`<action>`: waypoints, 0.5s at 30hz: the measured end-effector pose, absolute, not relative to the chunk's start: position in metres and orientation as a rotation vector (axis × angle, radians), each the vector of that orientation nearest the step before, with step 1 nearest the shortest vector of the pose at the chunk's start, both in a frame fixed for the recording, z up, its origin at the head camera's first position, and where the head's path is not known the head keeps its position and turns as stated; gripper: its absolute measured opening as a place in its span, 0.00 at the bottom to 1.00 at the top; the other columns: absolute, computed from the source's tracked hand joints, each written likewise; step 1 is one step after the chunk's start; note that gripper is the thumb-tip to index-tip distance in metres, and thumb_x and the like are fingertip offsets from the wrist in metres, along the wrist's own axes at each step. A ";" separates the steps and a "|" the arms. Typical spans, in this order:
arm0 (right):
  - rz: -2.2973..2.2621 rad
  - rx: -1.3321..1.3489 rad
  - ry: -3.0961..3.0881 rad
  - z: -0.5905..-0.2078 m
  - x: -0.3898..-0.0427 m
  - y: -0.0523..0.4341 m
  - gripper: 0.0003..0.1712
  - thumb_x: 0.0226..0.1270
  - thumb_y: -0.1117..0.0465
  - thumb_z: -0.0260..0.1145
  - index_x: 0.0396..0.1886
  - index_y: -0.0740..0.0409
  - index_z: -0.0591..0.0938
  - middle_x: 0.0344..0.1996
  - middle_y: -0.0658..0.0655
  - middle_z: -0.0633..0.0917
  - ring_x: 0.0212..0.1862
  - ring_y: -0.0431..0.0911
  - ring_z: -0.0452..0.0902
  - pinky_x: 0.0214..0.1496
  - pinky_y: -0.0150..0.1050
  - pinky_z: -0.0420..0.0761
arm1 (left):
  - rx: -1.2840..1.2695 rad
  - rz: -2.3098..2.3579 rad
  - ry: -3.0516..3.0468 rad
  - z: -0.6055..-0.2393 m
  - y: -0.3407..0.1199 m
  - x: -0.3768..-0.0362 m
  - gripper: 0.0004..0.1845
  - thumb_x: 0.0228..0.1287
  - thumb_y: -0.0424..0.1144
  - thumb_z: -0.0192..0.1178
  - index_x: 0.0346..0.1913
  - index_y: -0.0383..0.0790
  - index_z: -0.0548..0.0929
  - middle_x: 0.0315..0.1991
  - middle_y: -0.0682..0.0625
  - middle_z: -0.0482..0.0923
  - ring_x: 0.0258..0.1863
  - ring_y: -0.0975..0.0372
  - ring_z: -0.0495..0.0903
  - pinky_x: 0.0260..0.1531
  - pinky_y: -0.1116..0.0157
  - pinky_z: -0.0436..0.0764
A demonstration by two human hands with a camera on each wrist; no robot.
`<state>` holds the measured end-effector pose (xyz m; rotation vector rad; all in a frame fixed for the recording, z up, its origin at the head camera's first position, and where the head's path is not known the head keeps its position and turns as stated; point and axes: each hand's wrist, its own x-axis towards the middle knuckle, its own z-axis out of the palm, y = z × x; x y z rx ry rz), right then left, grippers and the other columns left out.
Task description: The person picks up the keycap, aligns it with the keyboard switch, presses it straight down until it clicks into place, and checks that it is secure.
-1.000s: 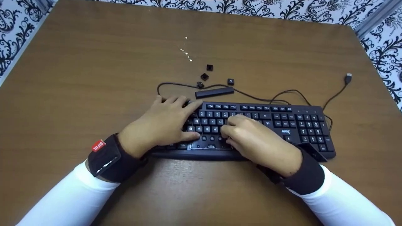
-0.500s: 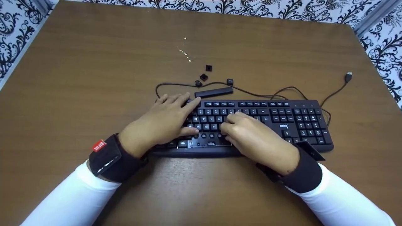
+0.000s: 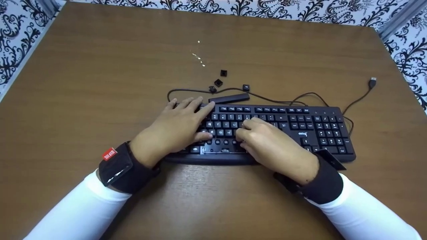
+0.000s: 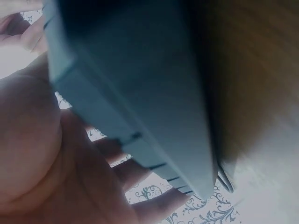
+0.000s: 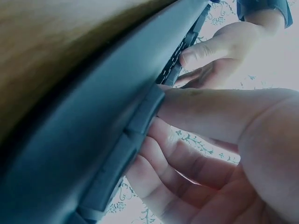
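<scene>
While the left hand (image 3: 180, 125) lies spread over the left end of the black computer keyboard (image 3: 297, 126), its fingers fairly straight and gripping nothing, the right hand (image 3: 267, 143) is curled over the middle of the keys. The right wrist view shows its thumb against the keys near the front edge, but I cannot tell whether the fingertips pinch a keycap. The keyboard lies across the worktop (image 3: 100, 66) in front of the person. Between the hands, several round key stems (image 3: 222, 142) stand bare in the lower row, and the spacebar slot (image 3: 225, 150) in front of them is uncovered.

The detached spacebar (image 3: 229, 98) lies just behind the keyboard's back edge. Beyond it are four loose keycaps: two (image 3: 224, 73) lie farther back, and two more sit at the keyboard's cable (image 3: 260, 97). That cable winds along behind the keyboard and ends in a USB plug (image 3: 372, 82) beyond the right end. Both wrists wear black wristbands (image 3: 115, 168) over white sleeves (image 3: 80, 203).
</scene>
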<state>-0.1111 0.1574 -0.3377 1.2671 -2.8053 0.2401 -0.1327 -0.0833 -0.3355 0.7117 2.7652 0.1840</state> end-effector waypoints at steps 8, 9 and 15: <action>0.255 1.272 -2.800 -0.340 -0.110 0.158 0.06 0.58 0.66 0.74 0.33 0.59 0.83 0.31 0.54 0.81 0.36 0.48 0.77 0.40 0.41 0.82 | 0.714 0.244 2.752 -0.337 -0.083 -0.133 0.45 0.69 0.64 0.53 0.81 0.50 0.51 0.80 0.40 0.50 0.78 0.43 0.53 0.76 0.39 0.49; 0.254 1.274 -2.796 -0.340 -0.110 0.159 0.06 0.58 0.66 0.74 0.33 0.59 0.83 0.31 0.54 0.81 0.36 0.48 0.77 0.40 0.41 0.82 | 0.713 0.248 2.750 -0.337 -0.083 -0.133 0.44 0.69 0.65 0.54 0.81 0.50 0.51 0.80 0.40 0.50 0.78 0.43 0.53 0.76 0.39 0.49; 0.269 1.284 -2.773 -0.340 -0.111 0.159 0.06 0.58 0.66 0.74 0.32 0.58 0.83 0.30 0.54 0.80 0.35 0.48 0.76 0.39 0.41 0.82 | 0.710 0.252 2.756 -0.336 -0.085 -0.133 0.44 0.69 0.65 0.54 0.80 0.50 0.53 0.80 0.40 0.51 0.78 0.43 0.54 0.75 0.39 0.50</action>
